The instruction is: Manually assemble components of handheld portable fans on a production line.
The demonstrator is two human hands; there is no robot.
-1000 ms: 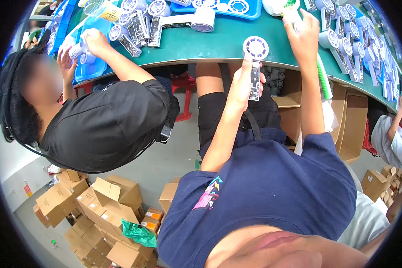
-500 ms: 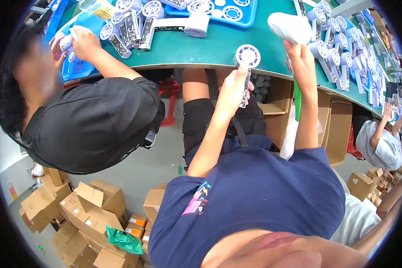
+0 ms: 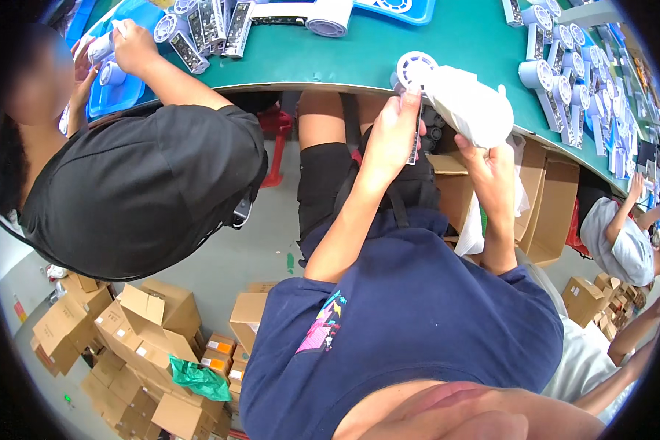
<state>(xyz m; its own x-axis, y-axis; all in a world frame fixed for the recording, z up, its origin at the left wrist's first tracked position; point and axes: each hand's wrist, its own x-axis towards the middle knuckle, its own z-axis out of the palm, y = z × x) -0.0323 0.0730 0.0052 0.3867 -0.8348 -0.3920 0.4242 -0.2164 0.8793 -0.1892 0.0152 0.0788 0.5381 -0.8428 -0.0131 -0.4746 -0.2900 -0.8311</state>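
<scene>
My left hand [image 3: 392, 139] is closed round the handle of a pale lavender handheld fan part [image 3: 416, 68]. Its round slotted head points up, and a dark strip shows along the handle. My right hand [image 3: 491, 172] grips a green-handled tool with a white cloth-wrapped head [image 3: 473, 106]. That bulky white head is up against the right side of the fan's head; whether they touch, I cannot tell. Most of the green handle is hidden behind my right hand and forearm. Both hands are at the near edge of the green table [image 3: 308, 62].
Similar fan parts [image 3: 205, 29] lie piled at the back left, and rows of them [image 3: 561, 95] at the right. A blue tray [image 3: 422, 13] stands at the back. A co-worker in black [image 3: 147, 191] sits close on my left. Cardboard boxes [image 3: 550, 209] stand below the table.
My right hand has come down and toward me, bringing the white cloth-wrapped head beside the fan part. My left hand, with the fan part, has moved slightly up and right.
</scene>
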